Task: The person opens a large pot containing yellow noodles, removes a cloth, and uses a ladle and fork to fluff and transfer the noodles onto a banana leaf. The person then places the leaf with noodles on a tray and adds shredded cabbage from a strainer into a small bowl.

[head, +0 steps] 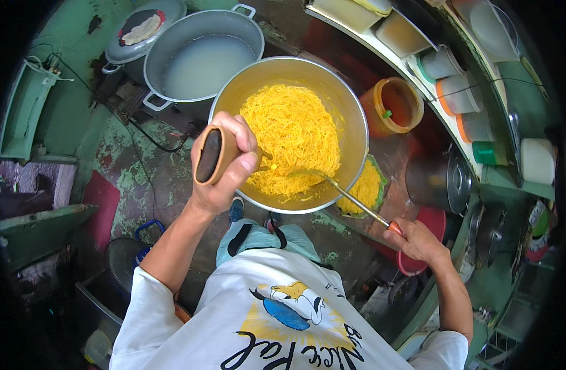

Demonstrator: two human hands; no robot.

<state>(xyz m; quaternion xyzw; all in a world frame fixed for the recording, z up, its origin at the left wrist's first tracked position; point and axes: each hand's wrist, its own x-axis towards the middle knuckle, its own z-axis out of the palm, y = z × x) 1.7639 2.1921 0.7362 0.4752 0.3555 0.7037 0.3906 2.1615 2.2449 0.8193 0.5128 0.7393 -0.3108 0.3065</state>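
Note:
A large round metal pot [290, 209] in front of me holds yellow shredded food or noodles [290, 134]. My left hand [229, 159] is closed around a thick brown handle [211, 155] with a dark end, over the pot's left side; the tool's lower part reaches down to the food and is partly hidden by the hand. At the lower right, my right hand [414, 240] grips the orange handle of a long metal ladle or turner [352, 199]. Its head rests in the yellow food and is partly covered.
A grey two-handled pot [151, 78] of cloudy liquid stands at the upper left, beside a lid [172, 11]. An orange bucket [368, 108] is right of the yellow food's pot. More yellow food [366, 187] lies on a green leaf. Containers line a shelf [384, 48] at right.

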